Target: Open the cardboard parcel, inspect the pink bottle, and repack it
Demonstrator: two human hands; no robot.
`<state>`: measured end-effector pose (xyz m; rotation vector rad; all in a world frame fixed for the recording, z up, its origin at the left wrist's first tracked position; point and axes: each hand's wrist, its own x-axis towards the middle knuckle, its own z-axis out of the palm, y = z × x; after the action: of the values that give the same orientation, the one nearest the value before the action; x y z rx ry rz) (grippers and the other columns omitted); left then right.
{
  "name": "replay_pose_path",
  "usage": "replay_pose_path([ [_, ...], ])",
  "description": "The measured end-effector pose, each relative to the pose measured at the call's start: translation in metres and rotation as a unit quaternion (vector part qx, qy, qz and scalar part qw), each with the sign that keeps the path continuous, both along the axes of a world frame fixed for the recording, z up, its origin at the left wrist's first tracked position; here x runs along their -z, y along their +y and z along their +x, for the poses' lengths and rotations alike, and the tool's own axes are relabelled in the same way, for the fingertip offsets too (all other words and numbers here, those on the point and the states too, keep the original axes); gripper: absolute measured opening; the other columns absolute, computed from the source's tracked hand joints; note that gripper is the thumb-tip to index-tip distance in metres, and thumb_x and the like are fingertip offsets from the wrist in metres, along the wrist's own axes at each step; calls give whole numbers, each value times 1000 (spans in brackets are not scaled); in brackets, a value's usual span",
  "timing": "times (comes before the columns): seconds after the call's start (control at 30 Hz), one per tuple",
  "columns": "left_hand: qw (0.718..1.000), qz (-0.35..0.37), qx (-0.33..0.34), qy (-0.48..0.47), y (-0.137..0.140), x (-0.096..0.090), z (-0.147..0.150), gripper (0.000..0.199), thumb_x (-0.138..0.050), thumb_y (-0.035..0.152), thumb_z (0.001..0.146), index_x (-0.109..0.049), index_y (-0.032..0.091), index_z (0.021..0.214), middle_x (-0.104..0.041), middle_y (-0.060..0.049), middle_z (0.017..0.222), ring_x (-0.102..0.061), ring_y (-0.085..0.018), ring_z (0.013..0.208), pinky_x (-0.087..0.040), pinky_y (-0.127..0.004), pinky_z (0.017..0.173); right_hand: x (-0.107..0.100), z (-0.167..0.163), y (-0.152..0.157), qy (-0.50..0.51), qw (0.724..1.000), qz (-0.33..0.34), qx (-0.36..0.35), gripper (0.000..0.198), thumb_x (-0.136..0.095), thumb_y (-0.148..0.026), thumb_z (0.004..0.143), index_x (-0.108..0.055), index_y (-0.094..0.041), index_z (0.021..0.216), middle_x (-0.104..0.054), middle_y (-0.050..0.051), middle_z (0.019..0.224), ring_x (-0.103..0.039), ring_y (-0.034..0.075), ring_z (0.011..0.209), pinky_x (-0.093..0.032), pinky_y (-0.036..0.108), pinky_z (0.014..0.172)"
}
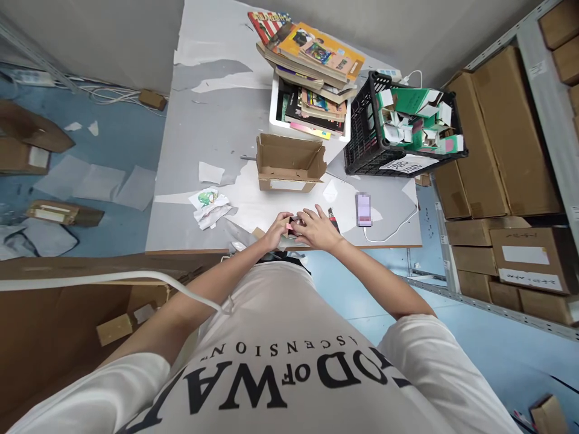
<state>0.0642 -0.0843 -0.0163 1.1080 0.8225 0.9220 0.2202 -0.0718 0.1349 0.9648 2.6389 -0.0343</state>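
At the table's front edge, both of my hands are on a small dark object (296,224) with a pink part; the fingers cover most of it, so its kind is unclear. My left hand (275,231) pinches it from the left. From the right, my right hand (316,229) bends its fingers over it, some of them raised. Clear plastic wrapping (239,232) lies beside my left hand. Just past my right hand is a red and black tool (333,220), partly hidden. An open cardboard box (292,160) stands behind the hands.
Books (316,54) are piled on a white bin (337,144). A black crate (362,129) holds green and white boxes. A phone (363,210) charges on a white cable. Crumpled paper (210,208) lies left. Shelves with cartons (520,259) stand right; a large carton (58,337) is at lower left.
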Motion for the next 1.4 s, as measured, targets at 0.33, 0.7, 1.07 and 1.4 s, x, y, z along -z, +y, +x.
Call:
replay_pose_path([
  [0.33,999,-31,-12,21,6,-6,-1,52,-41,24,62,-44,16,113,-54,-7,110,-51,-22,101,-44,-35,88,3,-11,5,-45,997,-20,-56,34,-63,-33,85,-59,-23,117,-50,14,134,-46,35,122,-39,57,95],
  [0.7,992,14,-54,116,8,-30,-4,48,-41,20,75,-41,15,123,-49,-12,126,-47,-23,120,-38,-42,104,4,9,-15,168,979,-23,111,53,-59,-39,87,-47,-23,136,-41,15,145,-34,32,137,-13,65,114],
  [1.07,889,285,116,339,-25,-45,-13,75,-41,26,91,1,17,152,17,-19,157,6,-36,146,-24,-61,110,73,28,-58,352,884,-153,268,76,-43,-52,92,-9,-21,153,1,16,160,-13,27,148,-37,47,108],
  [1.4,897,249,105,351,-24,-39,-20,97,-49,21,79,18,9,148,4,-25,158,-11,-36,146,-24,-59,112,11,-3,-10,87,993,-20,77,47,-56,-42,90,-51,-19,131,-48,16,139,-51,28,120,-46,48,98],
])
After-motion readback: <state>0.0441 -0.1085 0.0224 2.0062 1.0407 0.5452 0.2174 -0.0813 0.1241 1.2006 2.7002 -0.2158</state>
